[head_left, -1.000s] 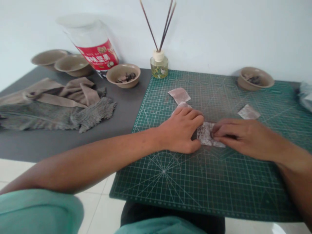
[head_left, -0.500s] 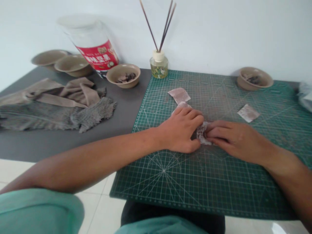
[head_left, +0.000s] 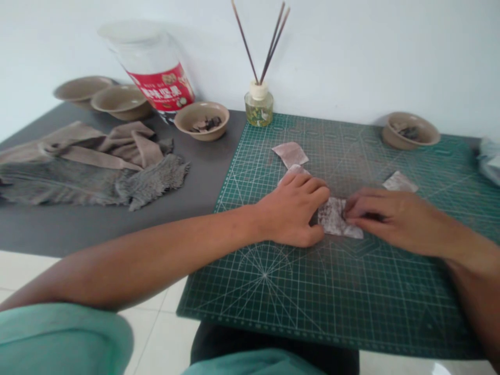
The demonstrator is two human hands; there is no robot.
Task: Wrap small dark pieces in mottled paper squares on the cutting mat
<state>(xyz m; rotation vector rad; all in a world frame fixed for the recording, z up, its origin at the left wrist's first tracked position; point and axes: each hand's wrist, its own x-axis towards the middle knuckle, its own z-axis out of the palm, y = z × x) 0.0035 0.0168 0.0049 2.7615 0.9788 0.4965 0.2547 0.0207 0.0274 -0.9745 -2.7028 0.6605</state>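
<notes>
A small pale packet (head_left: 335, 217) with dark mottling lies spread out on the green cutting mat (head_left: 297, 291). At its left end is my left hand (head_left: 296, 211), palm down, thumb and index finger apart near the packet's edge. My right hand (head_left: 390, 216) bends over the right part, thumb and fingertips drawn together at the packet's surface. What those fingertips hold, if anything, is hidden. Behind my left hand lies a second packet (head_left: 297, 170), partly covered, with a third packet (head_left: 291, 153) beyond it. Another packet (head_left: 400, 182) shows behind my right hand.
One bowl with dark pieces (head_left: 207, 125) stands left of the reed diffuser (head_left: 259, 107); another such bowl (head_left: 410, 133) is at the back right. Two more bowls (head_left: 121, 101) sit beside a red-labelled jar (head_left: 164, 86). A grey-brown cloth (head_left: 89, 164) lies at left.
The packet was bunched up under my right fingertips and now lies flatter and more exposed. My right hand has shifted slightly right. My left hand keeps its place on the mat.
</notes>
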